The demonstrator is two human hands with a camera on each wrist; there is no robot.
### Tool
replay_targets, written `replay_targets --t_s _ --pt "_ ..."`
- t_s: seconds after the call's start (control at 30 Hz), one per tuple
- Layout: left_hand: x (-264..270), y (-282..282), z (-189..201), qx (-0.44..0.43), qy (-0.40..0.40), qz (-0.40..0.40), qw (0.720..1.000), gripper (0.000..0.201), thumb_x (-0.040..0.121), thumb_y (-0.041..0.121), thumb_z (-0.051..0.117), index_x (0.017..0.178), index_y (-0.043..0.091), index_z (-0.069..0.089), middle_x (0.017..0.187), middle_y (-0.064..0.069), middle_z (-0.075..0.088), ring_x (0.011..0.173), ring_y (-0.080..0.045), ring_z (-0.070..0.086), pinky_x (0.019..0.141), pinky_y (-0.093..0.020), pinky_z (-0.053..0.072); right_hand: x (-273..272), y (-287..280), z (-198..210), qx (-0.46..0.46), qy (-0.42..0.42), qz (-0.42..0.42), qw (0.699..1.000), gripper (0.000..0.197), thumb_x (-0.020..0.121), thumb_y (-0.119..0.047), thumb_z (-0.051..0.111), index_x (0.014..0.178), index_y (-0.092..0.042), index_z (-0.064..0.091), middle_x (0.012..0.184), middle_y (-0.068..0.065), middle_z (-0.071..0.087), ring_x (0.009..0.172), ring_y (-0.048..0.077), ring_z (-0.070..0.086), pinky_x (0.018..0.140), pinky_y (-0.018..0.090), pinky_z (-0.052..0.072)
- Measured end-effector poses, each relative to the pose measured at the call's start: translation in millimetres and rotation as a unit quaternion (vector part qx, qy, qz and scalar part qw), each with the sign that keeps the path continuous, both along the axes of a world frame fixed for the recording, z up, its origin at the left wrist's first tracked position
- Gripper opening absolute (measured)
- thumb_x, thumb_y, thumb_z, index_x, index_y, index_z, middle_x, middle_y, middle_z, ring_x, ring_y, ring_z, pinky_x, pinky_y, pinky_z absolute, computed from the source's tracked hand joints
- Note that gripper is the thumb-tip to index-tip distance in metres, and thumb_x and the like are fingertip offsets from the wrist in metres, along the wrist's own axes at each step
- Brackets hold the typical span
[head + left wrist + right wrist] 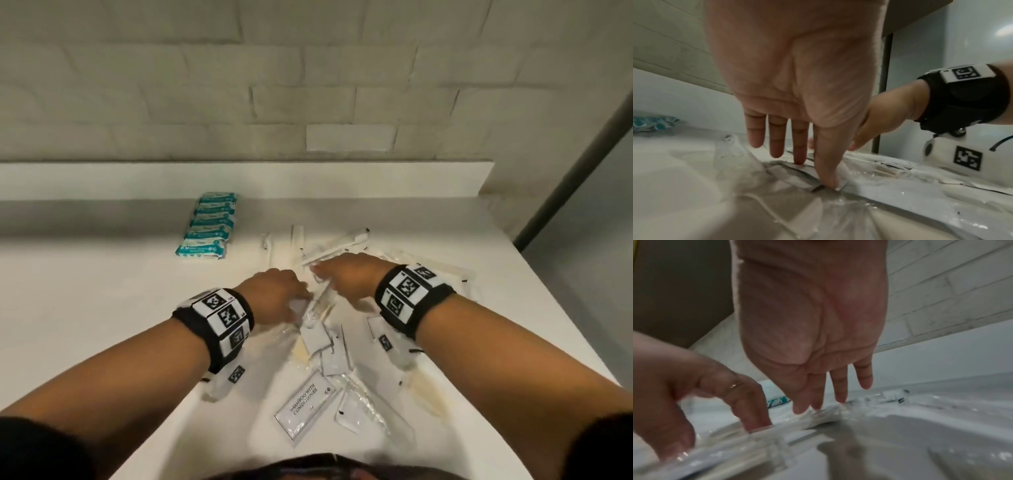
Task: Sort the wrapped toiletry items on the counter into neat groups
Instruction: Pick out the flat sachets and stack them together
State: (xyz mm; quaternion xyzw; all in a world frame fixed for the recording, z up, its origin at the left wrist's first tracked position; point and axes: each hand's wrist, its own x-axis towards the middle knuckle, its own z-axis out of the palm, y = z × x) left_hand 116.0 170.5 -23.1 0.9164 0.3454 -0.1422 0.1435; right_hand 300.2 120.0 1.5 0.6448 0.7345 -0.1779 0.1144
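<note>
— How far along are we?

— I'd say early. One group looks finished: the teal packets (pixel 207 228) lie in an overlapping row near the back edge of the counter (pixel 85 308), toward its left side. Everything else is a loose pile (pixel 329 342) in the middle, running toward the front edge and the right edge.

— What's in the pile?

— Wrapped toothbrushes (pixel 337 245) on its far side, crossing each other; small white sachets (pixel 315 339) in the middle; a shampoo sachet (pixel 305 407) near the front edge; clear sleeves (pixel 373 407) beside it. Some wrappers are too blurred to name.

— And your hands?

— Both are down in the pile, close together. My left hand (pixel 797 81) has its fingers straight, the thumb and one fingertip pressing on a flat wrapper (pixel 828 181); it holds nothing. My right hand (pixel 813 321) has fingers extended too, tips touching a clear-wrapped item (pixel 828 415). I see no curl around it from the wrist view, so I read it as touching, not gripping.

— What's left?

— By my judgement, nearly all of it: toothbrushes, sachets and sleeves each need pulling apart and lining up like the teal row.
</note>
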Motion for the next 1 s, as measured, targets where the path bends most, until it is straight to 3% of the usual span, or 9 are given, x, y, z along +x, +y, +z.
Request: replay_targets --t_s 0.1,0.2,0.33,0.43,0.57,0.7,0.8,0.87,1.0 --pt "-6 -2 0 0.031 0.013 0.040 0.999 0.032 0.088 0.035 0.055 0.118 0.033 0.065 0.118 0.001 0.057 0.114 -0.022 0.052 0.095 -0.039 0.045 10 17 -5 0.008 -0.078 0.024 0.997 0.045 0.090 -0.006 0.043 0.127 -0.027 0.060 0.132 -0.002 0.058 0.117 0.023 0.054 0.098 0.038 0.046" --pt "-10 -4 -2 0.065 -0.002 0.068 0.996 0.028 0.091 0.031 0.048 0.109 0.031 0.070 0.112 0.000 0.059 0.105 -0.023 0.055 0.089 -0.035 0.047 20 36 -9 0.040 -0.072 -0.044 0.996 0.028 0.093 -0.026 0.045 0.103 -0.014 0.068 0.109 0.004 0.068 0.092 0.023 0.061 0.080 0.033 0.048" --pt "1 -11 -5 0.062 -0.046 0.090 0.993 0.019 0.089 0.031 0.053 0.096 0.027 0.070 0.095 0.002 0.054 0.096 -0.022 0.056 0.074 -0.028 0.040 14 57 -31 0.025 -0.035 -0.138 0.990 0.066 0.085 -0.058 0.057 0.126 -0.007 0.053 0.127 0.016 0.057 0.113 0.031 0.057 0.090 0.036 0.048" --pt "13 -19 -2 0.013 -0.063 0.051 0.997 0.015 0.084 0.032 0.063 0.096 0.025 0.067 0.089 0.007 0.049 0.094 -0.018 0.054 0.077 -0.030 0.044 11 63 -33 0.018 -0.040 -0.178 0.983 0.077 0.084 -0.051 0.065 0.137 -0.002 0.039 0.136 0.018 0.050 0.124 0.032 0.051 0.098 0.036 0.044" --pt "26 -41 1 -0.021 -0.071 -0.062 0.995 0.021 0.079 0.030 0.066 0.100 0.025 0.067 0.098 0.005 0.055 0.096 -0.015 0.050 0.080 -0.033 0.045 18 58 -27 -0.024 -0.058 -0.147 0.987 0.060 0.089 -0.041 0.064 0.129 0.001 0.050 0.128 0.013 0.061 0.116 0.030 0.058 0.094 0.035 0.045" --pt "38 -64 6 0.005 -0.043 -0.073 0.996 0.014 0.077 0.032 0.064 0.086 0.022 0.061 0.092 0.005 0.055 0.089 -0.018 0.052 0.071 -0.033 0.045 34 46 -11 0.025 0.009 -0.149 0.988 0.031 0.088 -0.023 0.064 0.114 -0.006 0.063 0.116 0.008 0.066 0.089 0.022 0.063 0.071 0.025 0.045" --pt "35 -74 19 0.030 0.097 -0.025 0.995 0.031 0.077 0.050 0.060 0.077 0.019 0.059 0.082 0.003 0.063 0.075 -0.018 0.059 0.060 -0.031 0.045 60 19 24 0.101 0.077 -0.140 0.982 0.013 0.083 -0.016 0.067 0.092 -0.016 0.058 0.094 0.001 0.061 0.085 0.023 0.058 0.060 0.022 0.038" --pt "29 -83 22 0.019 0.197 -0.028 0.980 0.046 0.075 0.064 0.059 0.075 0.018 0.059 0.076 0.004 0.062 0.067 -0.015 0.056 0.054 -0.027 0.041 75 -7 39 0.033 0.082 -0.127 0.988 0.020 0.081 -0.016 0.072 0.088 -0.021 0.054 0.087 -0.002 0.063 0.075 0.020 0.061 0.059 0.025 0.042" --pt "21 -102 11 -0.008 0.218 -0.008 0.976 0.067 0.067 0.070 0.066 0.107 0.018 0.056 0.091 0.006 0.063 0.083 -0.017 0.060 0.070 -0.030 0.048 74 -53 24 -0.087 -0.017 -0.086 0.992 0.037 0.076 -0.017 0.076 0.108 -0.022 0.058 0.100 0.000 0.067 0.075 0.017 0.063 0.074 0.031 0.051"
